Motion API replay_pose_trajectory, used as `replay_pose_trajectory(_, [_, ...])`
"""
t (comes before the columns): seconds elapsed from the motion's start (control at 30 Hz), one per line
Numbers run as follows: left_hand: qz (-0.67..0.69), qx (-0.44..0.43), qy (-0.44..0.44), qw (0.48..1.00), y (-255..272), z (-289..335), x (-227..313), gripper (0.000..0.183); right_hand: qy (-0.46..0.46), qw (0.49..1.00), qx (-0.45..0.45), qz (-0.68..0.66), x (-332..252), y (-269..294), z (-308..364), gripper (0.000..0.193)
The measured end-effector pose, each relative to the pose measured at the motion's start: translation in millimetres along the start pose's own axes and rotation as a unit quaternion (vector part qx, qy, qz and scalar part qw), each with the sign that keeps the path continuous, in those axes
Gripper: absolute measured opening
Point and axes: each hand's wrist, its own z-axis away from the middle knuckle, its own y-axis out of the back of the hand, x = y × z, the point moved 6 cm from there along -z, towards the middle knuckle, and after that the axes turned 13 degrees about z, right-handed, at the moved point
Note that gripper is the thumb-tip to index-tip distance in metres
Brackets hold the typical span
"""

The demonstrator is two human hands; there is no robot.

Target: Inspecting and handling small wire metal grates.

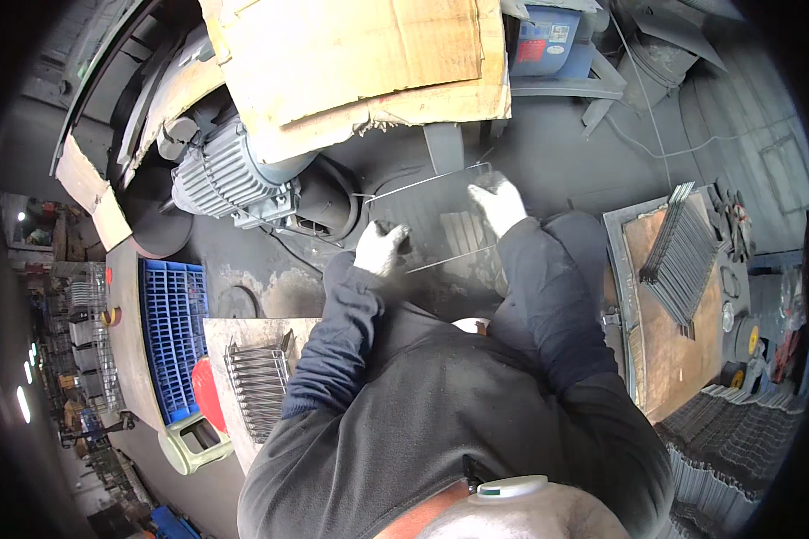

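I hold a thin rectangular metal wire frame [430, 184] in front of my lap, over the dark floor. At its left end, my left hand [380, 249], in a white glove with dark fingertips, is closed on the wire. My right hand [499, 203], also white-gloved, pinches the frame's right end and sits a little farther out. The frame's far and near rods show between the hands; its short sides are partly hidden by the gloves.
A finned electric motor [235, 175] stands ahead left, below cardboard sheets [360, 63]. Stacked wire frames [683, 256] lie on a board at right. More wire pieces [257, 382] rest on a board at left, near a blue plastic crate [174, 337] and a green stool [189, 449].
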Motion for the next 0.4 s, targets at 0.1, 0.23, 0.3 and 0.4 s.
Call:
replay_pose_trajectory(0.1, [0.022,-0.028,0.013,0.999,18,10,7,0.018,0.013,0.996,-0.001,0.085,21,-26,-10,0.043])
replay_pose_trajectory(0.23, [0.044,-0.032,-0.023,0.998,20,23,31,0.023,-0.019,0.999,-0.035,0.012,39,-24,-13,0.049])
replay_pose_trajectory(0.3, [0.066,-0.055,-0.007,0.996,22,29,33,0.033,-0.009,0.993,-0.121,0.006,29,-16,-1,0.049])
replay_pose_trajectory(0.4, [0.184,-0.119,0.005,0.976,12,45,36,0.04,-0.119,0.934,-0.219,-0.257,-16,8,47,0.066])
